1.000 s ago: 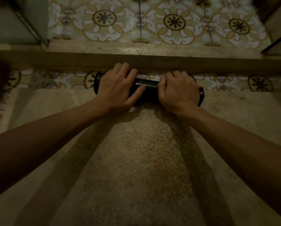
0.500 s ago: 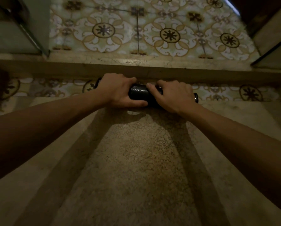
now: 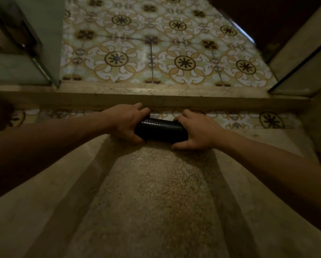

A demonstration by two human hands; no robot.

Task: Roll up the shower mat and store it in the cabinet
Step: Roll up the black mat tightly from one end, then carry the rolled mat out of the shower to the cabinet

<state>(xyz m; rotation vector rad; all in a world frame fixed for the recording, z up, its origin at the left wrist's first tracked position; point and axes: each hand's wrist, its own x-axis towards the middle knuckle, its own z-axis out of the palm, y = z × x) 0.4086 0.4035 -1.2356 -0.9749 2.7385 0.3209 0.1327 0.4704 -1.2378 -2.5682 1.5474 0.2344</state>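
Note:
The shower mat (image 3: 160, 129) is a tight black glossy roll lying crosswise on the stone shower floor, just in front of the raised curb. My left hand (image 3: 128, 123) wraps around its left end, fingers over the top and thumb underneath. My right hand (image 3: 195, 132) grips the right end the same way. Both ends of the roll are hidden under my hands; only the middle shows. No cabinet is in view.
A low stone curb (image 3: 156, 95) runs across just beyond the roll. Past it lies patterned floor tile (image 3: 152, 53). Glass shower panels stand at the left (image 3: 22, 53) and right (image 3: 301, 71). The speckled stone floor (image 3: 156, 202) stretches toward me.
My hands slid outward from the middle of the roll to its two ends and closed around it. The view has tilted up a little, showing more patterned tile.

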